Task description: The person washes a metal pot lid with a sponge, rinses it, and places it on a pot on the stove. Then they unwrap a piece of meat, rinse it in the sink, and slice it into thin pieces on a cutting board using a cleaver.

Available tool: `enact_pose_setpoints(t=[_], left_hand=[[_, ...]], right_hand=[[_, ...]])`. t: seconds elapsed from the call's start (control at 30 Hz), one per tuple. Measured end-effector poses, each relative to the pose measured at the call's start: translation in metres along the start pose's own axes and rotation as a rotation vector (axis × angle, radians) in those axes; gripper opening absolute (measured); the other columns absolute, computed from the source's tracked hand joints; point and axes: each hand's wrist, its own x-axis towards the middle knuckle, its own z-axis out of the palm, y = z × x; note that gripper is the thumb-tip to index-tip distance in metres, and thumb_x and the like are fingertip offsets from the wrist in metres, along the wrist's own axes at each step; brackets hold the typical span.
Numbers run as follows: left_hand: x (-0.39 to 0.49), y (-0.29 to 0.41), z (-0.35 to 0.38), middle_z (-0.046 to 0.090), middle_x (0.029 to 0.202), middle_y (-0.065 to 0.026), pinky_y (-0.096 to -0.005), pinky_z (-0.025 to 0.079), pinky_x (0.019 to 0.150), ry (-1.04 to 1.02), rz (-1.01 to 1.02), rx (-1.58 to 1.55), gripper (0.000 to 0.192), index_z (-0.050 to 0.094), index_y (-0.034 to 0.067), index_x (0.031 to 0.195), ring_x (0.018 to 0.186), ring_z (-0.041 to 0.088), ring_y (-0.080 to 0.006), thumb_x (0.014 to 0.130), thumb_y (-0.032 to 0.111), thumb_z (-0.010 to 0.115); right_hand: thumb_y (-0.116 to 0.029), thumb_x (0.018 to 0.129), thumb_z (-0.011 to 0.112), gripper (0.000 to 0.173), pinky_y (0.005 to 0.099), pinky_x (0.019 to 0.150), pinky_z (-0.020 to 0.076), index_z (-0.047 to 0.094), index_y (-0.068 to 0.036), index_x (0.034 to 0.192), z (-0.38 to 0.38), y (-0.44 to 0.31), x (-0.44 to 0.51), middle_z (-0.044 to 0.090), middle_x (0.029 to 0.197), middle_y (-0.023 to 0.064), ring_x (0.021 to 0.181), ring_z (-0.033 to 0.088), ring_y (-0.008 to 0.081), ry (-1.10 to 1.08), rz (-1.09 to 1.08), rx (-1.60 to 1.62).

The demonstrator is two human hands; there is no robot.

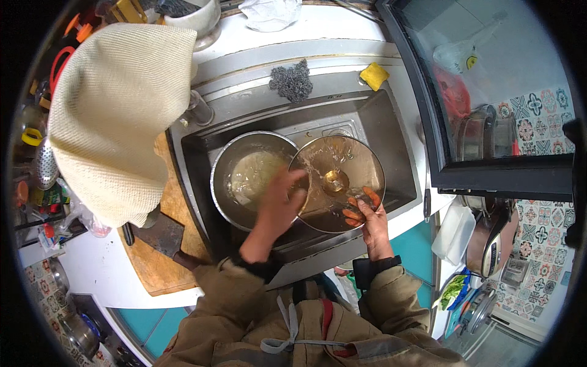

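Observation:
My right hand (377, 227) grips the lower right rim of a round glass lid (321, 158), thumb on the upper face; its fingers show orange through the glass. Water splashes over the lid, around its brass-coloured knob (335, 181). Blurred, my left hand (277, 206) hovers at the lid's left edge with its fingers apart and nothing seen in it. Under that hand and partly beneath the lid, a round metal pot (220, 183) holds cloudy water and something pale that I cannot make out. Both pot and lid are over the stainless steel sink (396, 133).
A gray scouring pad (291, 81) and a yellow sponge (375, 76) sit along the sink's back ledge. To the left, a cleaver (160, 231) lies on a wooden cutting board (149, 270), below a large cream textured cloth (124, 110). A dark-framed window (435, 160) juts in at right.

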Motion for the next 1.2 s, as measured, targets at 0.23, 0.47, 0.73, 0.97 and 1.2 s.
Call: enact_pose_setpoints(t=[0.23, 0.47, 0.73, 0.97, 1.2], left_hand=[[-0.072, 0.035, -0.143, 0.061, 0.117, -0.0071, -0.0296, 0.049, 0.083, 0.699, -0.499, -0.650, 0.018, 0.055, 0.010, 0.112, 0.100, 0.061, -0.0168, 0.099, 0.022, 0.055], [-0.062, 0.055, -0.191, 0.058, 0.122, -0.0064, -0.0289, 0.041, 0.091, 0.847, -0.041, -0.451, 0.037, 0.051, 0.001, 0.129, 0.111, 0.053, -0.0138, 0.103, 0.027, 0.042], [-0.037, 0.076, -0.111, 0.064, 0.101, -0.0008, -0.0252, 0.044, 0.084, 0.398, -0.059, -0.254, 0.028, 0.063, -0.004, 0.115, 0.094, 0.055, -0.0084, 0.101, 0.018, 0.052], [0.057, 0.008, -0.197, 0.070, 0.102, -0.0176, -0.0364, 0.050, 0.080, 0.449, -0.004, 0.339, 0.023, 0.064, -0.001, 0.112, 0.093, 0.066, -0.0313, 0.091, 0.008, 0.059], [0.136, -0.023, -0.263, 0.065, 0.095, -0.0272, -0.0501, 0.049, 0.080, 0.272, 0.020, 0.943, 0.030, 0.063, 0.000, 0.108, 0.095, 0.060, -0.0451, 0.079, 0.002, 0.055]], right_hand=[[-0.015, 0.089, 0.069, 0.039, 0.0370, 0.055, 0.0583, 0.053, -0.014, 0.125, 0.016, 0.023, 0.013, 0.067, 0.104, 0.0196, 0.076, 0.071, 0.0312, -0.081, 0.132, 0.094], [-0.009, 0.091, 0.063, 0.039, 0.0295, 0.048, 0.0539, 0.051, -0.010, 0.128, 0.039, 0.006, -0.003, 0.067, 0.092, 0.0148, 0.066, 0.068, 0.0222, -0.018, -0.178, -0.199], [-0.008, 0.092, 0.062, 0.037, 0.0323, 0.051, 0.0554, 0.052, -0.010, 0.127, 0.046, -0.009, -0.018, 0.064, 0.087, 0.0109, 0.065, 0.069, 0.0242, 0.031, -0.235, -0.073], [-0.011, 0.090, 0.066, 0.042, 0.0318, 0.052, 0.0579, 0.049, -0.010, 0.129, 0.072, 0.010, -0.022, 0.061, 0.088, 0.0068, 0.069, 0.071, 0.0269, -0.119, -0.077, 0.049], [-0.014, 0.095, 0.059, 0.040, 0.0325, 0.057, 0.0599, 0.047, -0.013, 0.133, 0.086, 0.014, -0.035, 0.063, 0.119, 0.0183, 0.079, 0.072, 0.0288, -0.258, 0.024, 0.086]])
